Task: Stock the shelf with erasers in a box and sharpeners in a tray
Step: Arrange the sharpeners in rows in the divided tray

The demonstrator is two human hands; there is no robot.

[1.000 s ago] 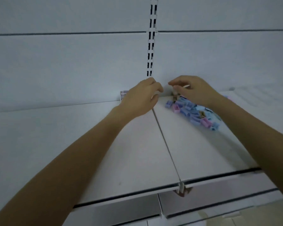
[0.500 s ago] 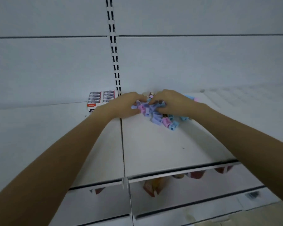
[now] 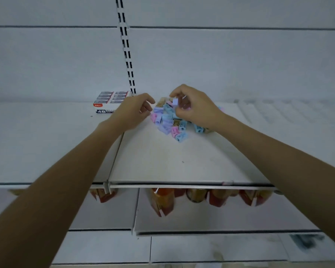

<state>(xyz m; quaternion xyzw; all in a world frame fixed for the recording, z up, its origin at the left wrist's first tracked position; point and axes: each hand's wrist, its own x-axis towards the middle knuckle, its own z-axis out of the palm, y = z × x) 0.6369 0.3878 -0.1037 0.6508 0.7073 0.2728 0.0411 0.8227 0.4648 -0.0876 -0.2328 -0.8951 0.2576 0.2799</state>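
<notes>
Near the back edge of the shelf lies a heap of sharpeners, and the box of erasers stands to its left against the back edge. The right hand pinches a lilac sharpener just above the heap. The left hand rests at the heap's left side, fingers loosely curled and holding nothing.
</notes>
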